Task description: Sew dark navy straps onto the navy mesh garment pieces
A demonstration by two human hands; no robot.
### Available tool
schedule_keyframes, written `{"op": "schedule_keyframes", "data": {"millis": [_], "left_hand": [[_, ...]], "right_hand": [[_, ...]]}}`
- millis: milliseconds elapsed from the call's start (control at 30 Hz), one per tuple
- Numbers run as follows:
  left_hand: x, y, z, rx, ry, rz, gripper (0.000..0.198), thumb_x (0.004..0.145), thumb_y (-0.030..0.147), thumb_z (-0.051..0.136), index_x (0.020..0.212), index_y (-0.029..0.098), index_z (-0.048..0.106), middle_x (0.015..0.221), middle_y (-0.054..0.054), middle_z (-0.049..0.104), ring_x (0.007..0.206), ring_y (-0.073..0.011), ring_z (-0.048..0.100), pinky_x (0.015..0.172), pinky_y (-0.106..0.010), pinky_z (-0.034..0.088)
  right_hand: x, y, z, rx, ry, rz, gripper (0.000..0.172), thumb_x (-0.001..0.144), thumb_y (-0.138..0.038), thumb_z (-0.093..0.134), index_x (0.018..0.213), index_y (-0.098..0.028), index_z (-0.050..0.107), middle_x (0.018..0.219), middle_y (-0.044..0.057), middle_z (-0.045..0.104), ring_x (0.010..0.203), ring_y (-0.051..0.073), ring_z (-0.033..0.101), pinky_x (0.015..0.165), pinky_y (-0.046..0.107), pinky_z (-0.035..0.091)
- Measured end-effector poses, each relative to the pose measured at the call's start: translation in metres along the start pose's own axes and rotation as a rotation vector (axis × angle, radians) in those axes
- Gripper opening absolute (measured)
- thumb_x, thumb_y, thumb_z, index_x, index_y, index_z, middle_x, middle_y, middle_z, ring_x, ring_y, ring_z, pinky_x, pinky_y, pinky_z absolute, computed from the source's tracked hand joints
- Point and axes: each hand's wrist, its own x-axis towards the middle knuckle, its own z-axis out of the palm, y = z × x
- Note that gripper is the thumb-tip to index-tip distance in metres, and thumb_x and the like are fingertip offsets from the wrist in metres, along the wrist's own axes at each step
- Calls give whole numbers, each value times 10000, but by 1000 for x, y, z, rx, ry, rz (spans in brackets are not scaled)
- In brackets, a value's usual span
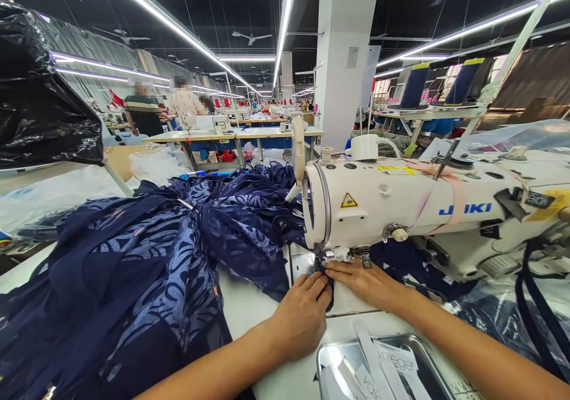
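Note:
A white sewing machine [356, 201] stands over the table, its needle area just beyond my fingertips. Dark navy fabric [328, 293] lies under the presser foot [320, 259] and hangs toward me between my hands. My left hand [307, 308] is closed on this fabric, fingers bent and pressed together at the left of the foot. To the right of the foot rests my right hand [365, 281], palm down, fingers stretched flat with their tips at the fabric's edge. A large heap of navy lace garments [178, 257] spreads across the table's left side.
A metal tray [427, 352] holds white printed labels [396, 358] in front of the machine. Clear plastic [499, 317] and dark straps [528, 305] lie at right. A black plastic bag [44, 91] hangs upper left. Thread cones [414, 85] stand behind; people [145, 112] are farther off.

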Motion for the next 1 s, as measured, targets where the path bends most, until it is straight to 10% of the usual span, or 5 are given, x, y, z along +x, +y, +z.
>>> {"op": "schedule_keyframes", "data": {"millis": [1000], "left_hand": [[12, 4, 17, 95, 198, -81, 335, 772, 117, 407, 1060, 68, 570, 1094, -156, 606, 1035, -251, 544, 920, -407, 382]], "right_hand": [[1, -4, 0, 38, -3, 121, 454, 808, -11, 364, 1205, -171, 518, 1233, 96, 532, 1044, 215, 560, 865, 406, 468]]}}
